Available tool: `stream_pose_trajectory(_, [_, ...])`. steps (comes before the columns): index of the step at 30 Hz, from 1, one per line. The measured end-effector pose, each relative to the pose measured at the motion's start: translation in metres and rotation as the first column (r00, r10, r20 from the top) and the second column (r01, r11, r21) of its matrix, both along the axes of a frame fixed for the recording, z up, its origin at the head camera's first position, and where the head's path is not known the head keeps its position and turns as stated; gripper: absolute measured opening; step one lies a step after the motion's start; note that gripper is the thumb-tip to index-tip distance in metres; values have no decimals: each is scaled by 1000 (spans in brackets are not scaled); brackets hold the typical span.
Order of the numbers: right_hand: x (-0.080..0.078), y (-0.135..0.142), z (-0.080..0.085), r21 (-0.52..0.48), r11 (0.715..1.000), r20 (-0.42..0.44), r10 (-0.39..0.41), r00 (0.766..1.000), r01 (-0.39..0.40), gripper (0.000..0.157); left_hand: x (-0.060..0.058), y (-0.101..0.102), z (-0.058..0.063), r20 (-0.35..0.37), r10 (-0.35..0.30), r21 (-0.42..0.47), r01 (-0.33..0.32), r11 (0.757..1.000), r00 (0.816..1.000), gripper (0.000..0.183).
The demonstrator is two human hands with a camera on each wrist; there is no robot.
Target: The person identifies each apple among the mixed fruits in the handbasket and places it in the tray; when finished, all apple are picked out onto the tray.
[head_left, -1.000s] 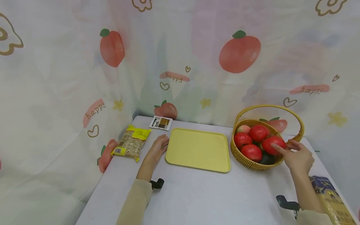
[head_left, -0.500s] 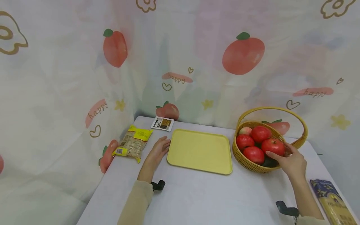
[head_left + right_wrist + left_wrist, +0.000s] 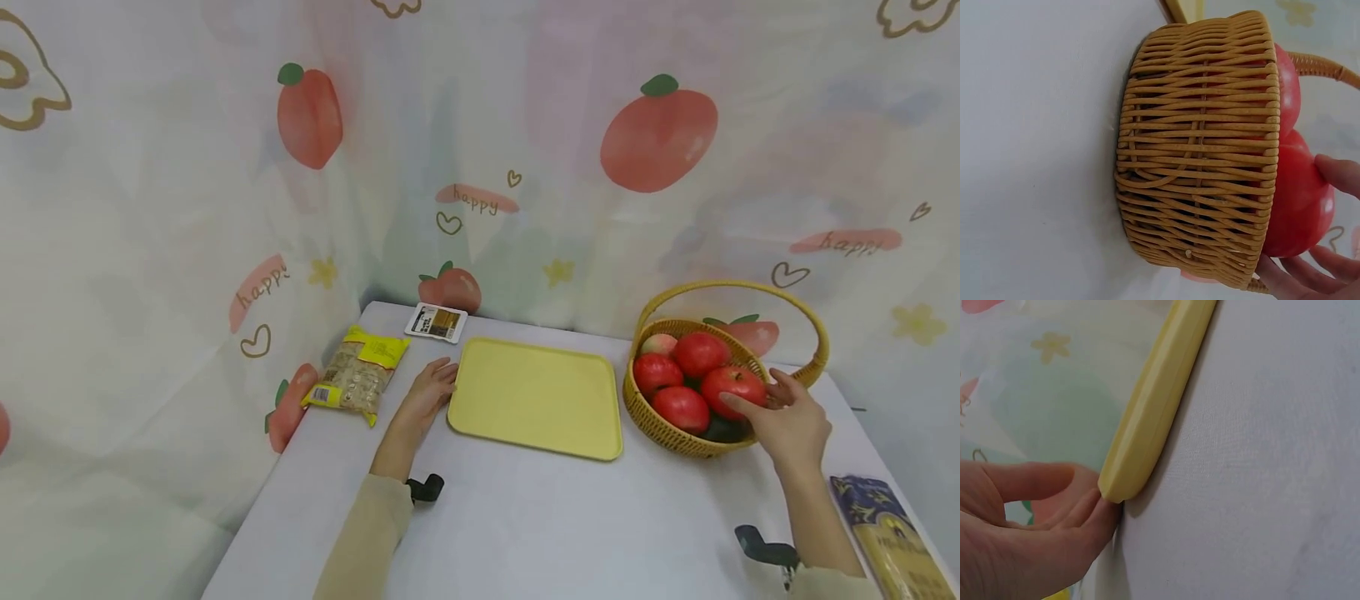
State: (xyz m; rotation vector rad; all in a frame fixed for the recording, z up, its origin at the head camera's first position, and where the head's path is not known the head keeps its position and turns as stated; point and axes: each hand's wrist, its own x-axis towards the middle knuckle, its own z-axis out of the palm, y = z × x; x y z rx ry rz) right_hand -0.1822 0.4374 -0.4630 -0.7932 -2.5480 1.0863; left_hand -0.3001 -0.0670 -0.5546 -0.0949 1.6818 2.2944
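Our left hand [image 3: 422,398], fingers loose, touches the yellow tray's [image 3: 536,400] corner, clearest from its wrist, while the right wrist view, better than the head's, shows our right hand [image 3: 791,423] apparently holding a red apple [image 3: 1300,203] in the basket [image 3: 1200,150] beneath.

The round tan wicker basket [image 3: 667,435] is hiding the underside of the glossy red round fruit [image 3: 727,383] in the right hand [image 3: 795,421], and that fruit is partly covering a dark rounded thing [image 3: 723,431] of unclear kind. The head view's bottom edge is cutting off the blurrily printed blue-and-gold packet [image 3: 892,529]. The flat white-rimmed rectangular pack [image 3: 437,323] is bearing print too small to read. The left wrist view is cropping the yellow rectangular tray [image 3: 1150,406] and the bare left hand [image 3: 1029,550].
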Motion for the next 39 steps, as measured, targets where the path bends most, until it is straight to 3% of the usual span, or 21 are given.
stream_pose_trajectory(6, [-3,0,2,-43,998,5,-46,999,46,92,-1,1,3,-27,12,-60,-14,998,1000,83])
stream_pose_trajectory(11, [1,1,5,-99,992,11,-83,996,84,93,-1,2,-1,-46,34,-53,-36,998,998,93])
stream_pose_trajectory(18, [9,0,15,-189,973,10,-132,991,131,90,-2,0,-6,-34,45,-72,-47,996,998,95])
stream_pose_trajectory(23, [10,-6,23,-289,945,-27,-168,985,153,86,-2,0,-5,-21,37,-69,-39,997,999,95])
stream_pose_trajectory(39, [11,-40,47,-433,901,-135,-86,987,19,90,-1,1,-7,-16,53,-47,-53,997,998,88])
